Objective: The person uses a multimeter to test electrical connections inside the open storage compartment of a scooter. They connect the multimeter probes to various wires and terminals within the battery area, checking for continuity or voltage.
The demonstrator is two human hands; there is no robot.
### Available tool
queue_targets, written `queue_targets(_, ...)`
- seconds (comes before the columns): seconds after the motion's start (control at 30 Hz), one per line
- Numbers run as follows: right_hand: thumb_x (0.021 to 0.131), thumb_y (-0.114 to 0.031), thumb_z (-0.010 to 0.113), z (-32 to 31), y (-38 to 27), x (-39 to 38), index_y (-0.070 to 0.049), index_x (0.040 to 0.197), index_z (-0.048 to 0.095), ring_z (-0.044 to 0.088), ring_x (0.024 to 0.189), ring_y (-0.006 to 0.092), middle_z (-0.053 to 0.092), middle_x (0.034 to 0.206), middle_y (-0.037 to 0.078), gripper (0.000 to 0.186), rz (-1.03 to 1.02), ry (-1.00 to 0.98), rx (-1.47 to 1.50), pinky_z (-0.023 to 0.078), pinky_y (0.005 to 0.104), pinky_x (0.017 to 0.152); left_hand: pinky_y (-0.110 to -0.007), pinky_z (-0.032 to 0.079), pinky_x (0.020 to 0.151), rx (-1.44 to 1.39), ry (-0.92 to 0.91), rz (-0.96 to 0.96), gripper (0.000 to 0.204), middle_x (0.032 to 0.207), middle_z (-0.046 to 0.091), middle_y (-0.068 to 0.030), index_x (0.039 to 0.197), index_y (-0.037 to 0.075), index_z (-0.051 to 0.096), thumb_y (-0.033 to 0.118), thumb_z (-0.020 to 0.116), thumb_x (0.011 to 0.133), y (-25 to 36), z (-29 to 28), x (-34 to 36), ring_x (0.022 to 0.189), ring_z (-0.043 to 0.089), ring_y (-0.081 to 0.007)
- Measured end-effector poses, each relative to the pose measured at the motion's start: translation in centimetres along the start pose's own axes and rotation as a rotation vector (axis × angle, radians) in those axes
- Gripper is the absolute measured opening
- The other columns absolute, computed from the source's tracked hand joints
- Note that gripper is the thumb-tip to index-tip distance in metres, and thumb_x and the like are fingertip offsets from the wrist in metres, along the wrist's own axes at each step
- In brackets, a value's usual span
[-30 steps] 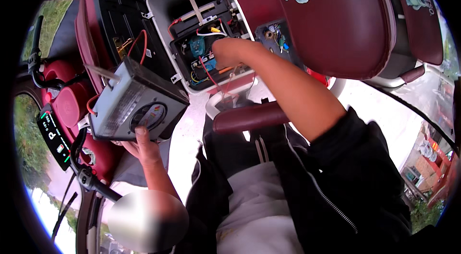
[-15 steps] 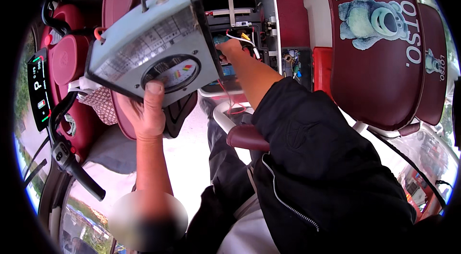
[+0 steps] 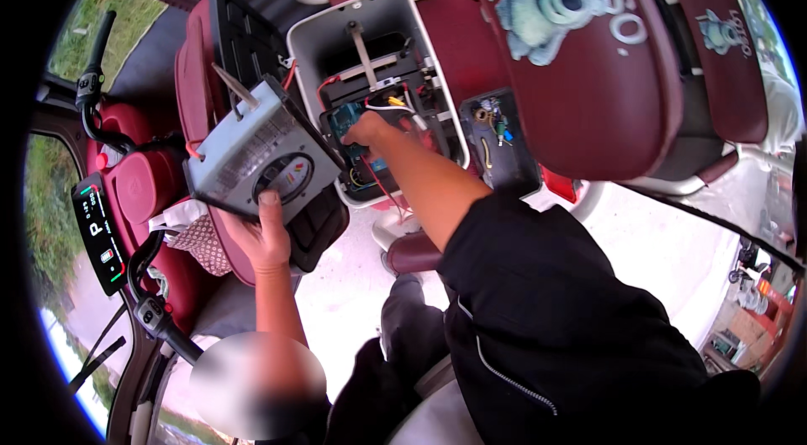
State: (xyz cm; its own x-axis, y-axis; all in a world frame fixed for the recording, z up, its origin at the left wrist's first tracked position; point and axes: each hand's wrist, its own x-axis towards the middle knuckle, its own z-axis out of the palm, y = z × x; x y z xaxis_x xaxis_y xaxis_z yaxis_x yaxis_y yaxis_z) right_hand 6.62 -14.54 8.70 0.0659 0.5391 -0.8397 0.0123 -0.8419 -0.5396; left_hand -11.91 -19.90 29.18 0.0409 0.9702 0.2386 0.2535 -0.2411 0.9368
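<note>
My left hand (image 3: 267,236) grips a grey metal battery tester (image 3: 244,142) by its lower edge, thumb on the front beside the round dial gauge (image 3: 286,179). A metal prong sticks out of the tester's top, and red and black leads show at its sides. My right hand (image 3: 366,129) reaches into the open grey compartment (image 3: 296,58), fingers curled closed over a teal-topped battery (image 3: 343,117). Whatever those fingers hold is hidden. A thin red wire (image 3: 377,179) hangs below that hand. White and yellow connectors (image 3: 402,109) lie just right of the fingers.
To the compartment's right sits a black tray (image 3: 504,161) of small parts. A raised maroon seat (image 3: 580,84) with a printed bear stands beyond it. At left are the handlebar grip (image 3: 172,331), a lit display (image 3: 98,235) and a patterned cloth (image 3: 206,247).
The view has shifted and turned, showing more of the compartment and tray. The tester now appears smaller and farther from the camera. Both hands keep their places on the tester and in the compartment.
</note>
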Motion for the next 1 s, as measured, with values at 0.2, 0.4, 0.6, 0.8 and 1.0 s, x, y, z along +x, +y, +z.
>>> queue_targets(0.2,0.081,-0.016,0.069,-8.8,-3.1,-18.0,0.006,0.101,0.058,0.063,0.078,0.0204,0.062,0.094,0.015,0.032,-0.393,-0.014,0.257,0.055,0.0379,0.059,-0.03,0.033,0.1,-0.001,-0.058,0.051,0.066,0.124,0.048,-0.0125,0.134,-0.005,0.033,0.021,0.067,0.085,1.0,1.1,1.1,0.112,0.047,-0.0188)
queue_targets(0.4,0.09,-0.014,0.056,-14.7,-0.6,-40.6,0.006,0.122,0.044,0.062,0.093,0.0271,0.057,0.109,0.017,0.039,-0.829,-0.02,0.623,0.057,0.0435,0.072,-0.028,0.034,0.099,-0.047,-0.134,0.128,0.064,0.123,0.05,-0.0123,0.132,-0.005,0.037,0.024,0.069,0.085,0.5,0.3,1.7,0.111,0.048,-0.0188)
queue_targets(0.6,0.091,-0.009,0.051,-21.6,6.4,-59.4,0.006,0.135,0.029,0.047,0.101,0.0253,0.037,0.136,0.021,0.052,-1.32,0.047,0.765,0.046,0.03,0.072,-0.028,0.035,0.098,0.046,-0.142,0.237,0.063,0.121,0.053,-0.0125,0.129,-0.004,0.042,0.029,0.07,0.084,-0.2,1.0,2.1,0.11,0.049,-0.0187)
queue_targets(0.8,0.087,-0.003,0.053,-21.5,10.7,-74.9,0.006,0.138,0.018,0.044,0.094,0.0195,0.038,0.121,0.014,0.062,-1.362,0.365,0.83,0.041,0.0295,0.069,-0.029,0.034,0.099,0.1,-0.194,0.227,0.063,0.126,0.052,-0.0147,0.13,-0.007,0.041,0.03,0.068,0.086,-1.0,0.1,2.6,0.114,0.048,-0.021)
queue_targets(1.0,0.095,-0.014,0.048,-21.2,11.3,-75.7,0.008,0.136,0.026,0.053,0.101,0.0306,0.04,0.129,0.028,0.051,-1.186,0.686,0.572,0.055,0.0374,0.077,-0.03,0.034,0.101,0.045,-0.235,0.203,0.067,0.129,0.049,-0.0163,0.132,-0.007,0.039,0.031,0.068,0.085,-1.8,0.3,2.8,0.118,0.047,-0.0225)
